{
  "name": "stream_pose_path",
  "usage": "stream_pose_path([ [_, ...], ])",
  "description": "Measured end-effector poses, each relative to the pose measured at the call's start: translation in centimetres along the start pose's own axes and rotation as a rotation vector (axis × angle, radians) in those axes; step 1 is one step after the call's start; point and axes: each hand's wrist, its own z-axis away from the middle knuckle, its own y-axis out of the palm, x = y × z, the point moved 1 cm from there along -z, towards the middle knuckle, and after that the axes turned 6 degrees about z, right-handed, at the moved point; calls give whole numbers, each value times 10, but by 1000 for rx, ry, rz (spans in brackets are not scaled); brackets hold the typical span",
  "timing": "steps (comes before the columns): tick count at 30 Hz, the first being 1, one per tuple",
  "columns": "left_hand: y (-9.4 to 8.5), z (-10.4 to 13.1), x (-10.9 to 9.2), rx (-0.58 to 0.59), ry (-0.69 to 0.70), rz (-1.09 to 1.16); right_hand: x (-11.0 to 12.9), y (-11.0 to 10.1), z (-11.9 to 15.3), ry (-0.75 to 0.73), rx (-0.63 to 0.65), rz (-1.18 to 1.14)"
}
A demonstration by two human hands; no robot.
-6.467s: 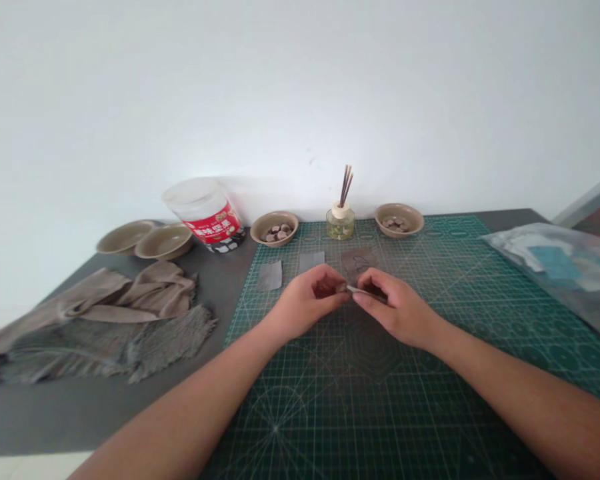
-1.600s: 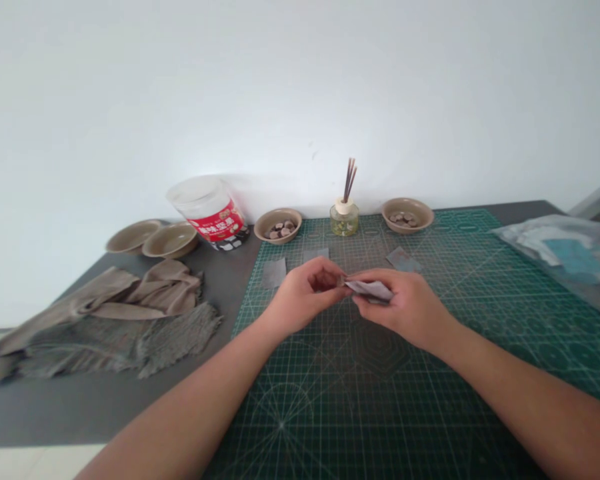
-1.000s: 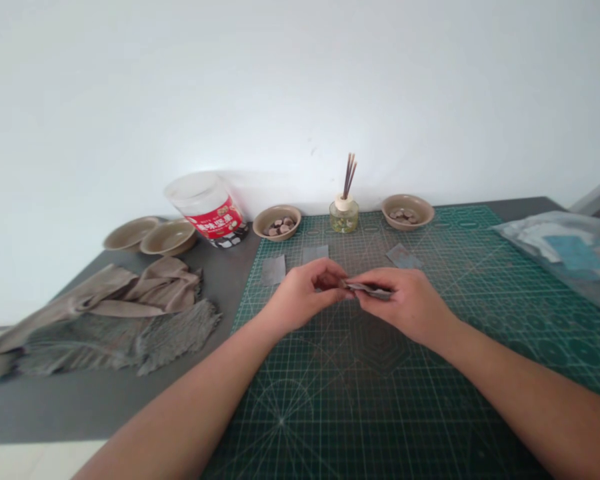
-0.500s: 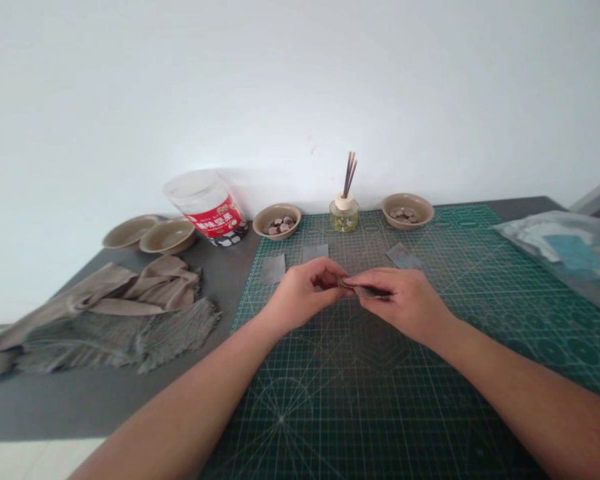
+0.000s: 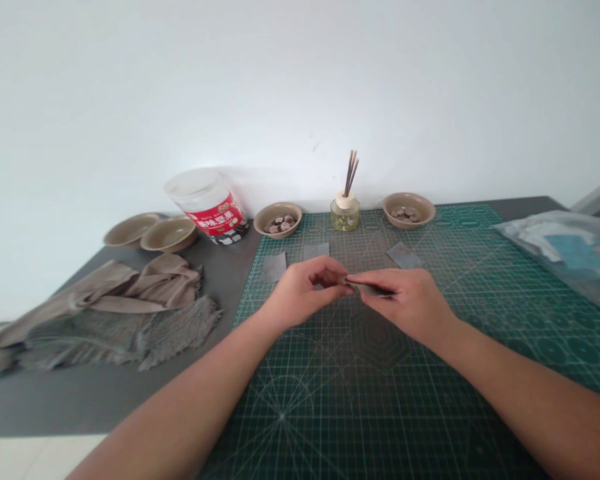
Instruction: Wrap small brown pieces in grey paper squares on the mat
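Note:
Above the green cutting mat point(image 5: 325, 400), my left hand point(image 5: 307, 290) pinches a small brown round disc point(image 5: 346, 281) between thumb and fingertips. My right hand point(image 5: 405, 297) is closed on a thin grey sheet point(image 5: 380, 291), perhaps sandpaper. Its forefinger reaches across to the disc, so the two hands meet there. Fingers cover most of both pieces. Beyond the left hand lie two grey rectangles, a nearer sheet point(image 5: 275, 267) and a farther sheet point(image 5: 317, 251). Past the right hand lies another grey piece point(image 5: 404, 255) with brownish marks.
Similar discs fill a left bowl point(image 5: 260, 223) and a right bowl point(image 5: 427, 215), with a reed diffuser point(image 5: 345, 215) between. A red-labelled jar point(image 5: 215, 213), two brown bowls point(image 5: 173, 237) and crumpled cloth point(image 5: 130, 317) occupy the left. A plastic bag point(image 5: 570, 247) lies right.
Both hands stay in nearly the same place, still holding the disc and the grey sheet. The right fingers have shifted slightly over the disc. The camera view has moved very slightly.

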Motion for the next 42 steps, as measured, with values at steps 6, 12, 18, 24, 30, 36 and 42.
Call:
stream_pose_path([
  [6,0,1,1,-18,-11,-16,1,-1,1,-10,15,20],
  [12,-1,-1,3,-35,17,-9,5,1,3,-44,-61,72],
  [18,1,1,1,-11,8,-6,5,2,2,-69,-83,129],
  [24,2,3,1,-64,18,-69,4,2,2,-108,-55,170],
  [30,3,2,1,-66,12,-42,3,1,2,-119,-11,173],
  [36,3,3,-1,-56,13,-35,3,1,2,-128,-22,170],
  [42,-2,1,-1,-114,42,-14,-2,0,-2,25,-36,77],
])
